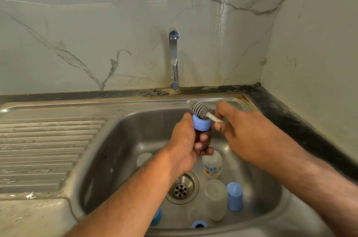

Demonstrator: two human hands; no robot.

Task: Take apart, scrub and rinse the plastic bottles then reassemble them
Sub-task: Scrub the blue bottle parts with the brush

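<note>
Scrubbing was under way: the left hand (186, 140) gripped a blue-collared bottle (201, 125) while the right hand (238, 126) pinched the brush (197, 108) handle, bristles on its rim; next, likely rinsing.

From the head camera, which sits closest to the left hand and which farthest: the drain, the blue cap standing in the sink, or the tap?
1. Drain: just below the left hand, on the basin floor.
2. Blue cap: lower right in the sink.
3. Tap: up at the back wall, farthest.

The left hand (186, 140) covers most of its bottle (201, 123); an arm partly hides a blue ring (156, 217).
</note>
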